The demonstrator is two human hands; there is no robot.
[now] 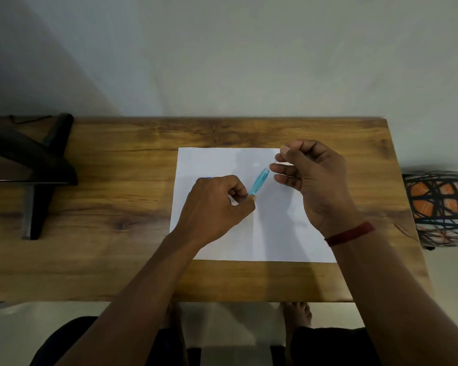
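While the left hand (214, 204) is pinching its near end, barrel (260, 181): hovering over the paper (217, 159), its long axis running up and to the right, far end pointing at the right hand (312, 180).
Wire (274, 162): sticking out leftward from the right hand's pinching thumb and forefinger, tip lying just beside the barrel's far end, seemingly not yet inside.
Nearer hand: the right one is sitting closest to that end.
Coming move: probably calling for lining the wire up with the barrel's axis.
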